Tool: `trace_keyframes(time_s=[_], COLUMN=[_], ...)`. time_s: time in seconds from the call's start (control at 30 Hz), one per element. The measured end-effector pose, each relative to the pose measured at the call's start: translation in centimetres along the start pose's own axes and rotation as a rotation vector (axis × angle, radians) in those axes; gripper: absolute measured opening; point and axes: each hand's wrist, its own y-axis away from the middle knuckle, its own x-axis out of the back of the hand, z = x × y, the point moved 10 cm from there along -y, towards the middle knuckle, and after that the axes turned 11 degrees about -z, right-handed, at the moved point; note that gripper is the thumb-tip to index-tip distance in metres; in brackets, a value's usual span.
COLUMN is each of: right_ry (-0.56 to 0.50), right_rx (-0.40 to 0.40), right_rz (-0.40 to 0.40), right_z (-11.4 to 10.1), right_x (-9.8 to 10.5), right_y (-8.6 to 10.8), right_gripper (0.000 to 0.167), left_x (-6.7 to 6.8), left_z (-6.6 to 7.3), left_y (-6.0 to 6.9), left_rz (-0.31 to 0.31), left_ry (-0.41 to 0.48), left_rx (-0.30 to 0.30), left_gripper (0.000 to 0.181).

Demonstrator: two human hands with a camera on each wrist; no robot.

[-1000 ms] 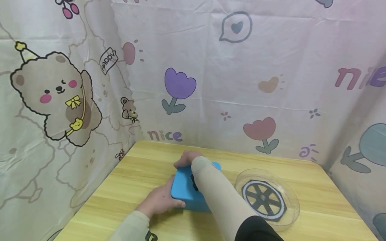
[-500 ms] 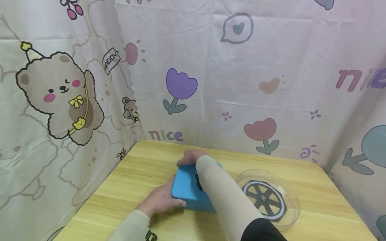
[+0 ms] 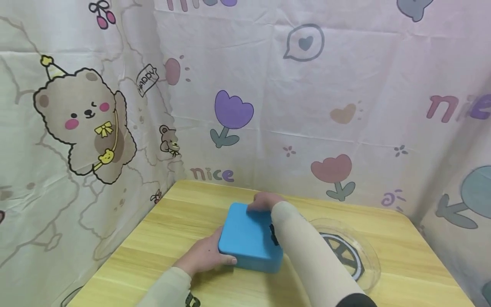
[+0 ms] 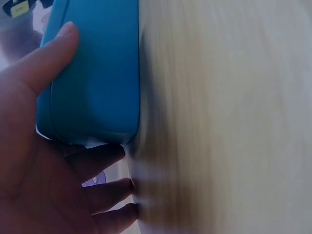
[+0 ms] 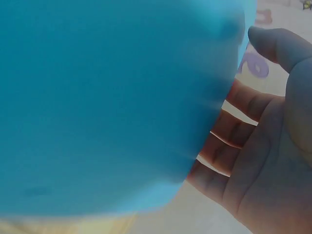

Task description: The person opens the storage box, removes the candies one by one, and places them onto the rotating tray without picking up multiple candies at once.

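A closed blue box [image 3: 247, 234] lies flat on the wooden table. My left hand [image 3: 205, 254] grips its near left corner, the thumb lying along the front side; in the left wrist view the same hand [image 4: 44, 170] has its fingers round the box's [image 4: 97, 73] end. At the far edge, my right hand [image 3: 266, 201] holds the box, with its forearm passing over the right side. The right wrist view has this hand [image 5: 273, 131] with its thumb at the rim and fingers against the box's [image 5: 107, 107] far side, their tips hidden.
A clear round dish [image 3: 374, 260] with a dark spoked wheel shape [image 3: 347, 256] stands right of the box, partly covered by the right forearm. Patterned cloth [image 3: 268, 85] hangs behind and left of the wooden table [image 3: 168, 221].
My right hand has moved rightward along the box's far edge, uncovering its far left corner. My left hand keeps its grip, and the box stays about where it was.
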Motion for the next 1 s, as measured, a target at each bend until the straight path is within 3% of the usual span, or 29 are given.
trace_keyframes(time_s=[0.2,0.37,0.5,0.77,1.0], right_ry=[0.013,-0.089,-0.216,-0.312,-0.372], right_rx=[-0.017,-0.028,-0.033,-0.028,0.028], right_rz=[0.051,0.025,0.016,0.04,0.063], right_z=[3.4,5.4,6.0,7.1,6.8], right_x=[0.3,-0.9,-1.7,-2.1,-1.2], right_y=[1.2,1.2,1.3,1.1,1.5], right_gripper=[0.055,0.059,0.058,0.049,0.061], left_x=[-0.3,-0.1,-0.3,-0.5,-0.3], left_z=[-0.3,-0.7,-1.0,-0.3,-0.1], left_y=[-0.3,0.1,0.3,0.1,-0.3], left_rz=[-0.014,-0.005,0.004,0.029,0.07], left_ry=[-0.001,0.01,0.023,0.022,-0.009], left_rx=[0.002,0.013,0.022,-0.004,-0.022], left_gripper=[0.119,0.121,0.123,0.122,0.116])
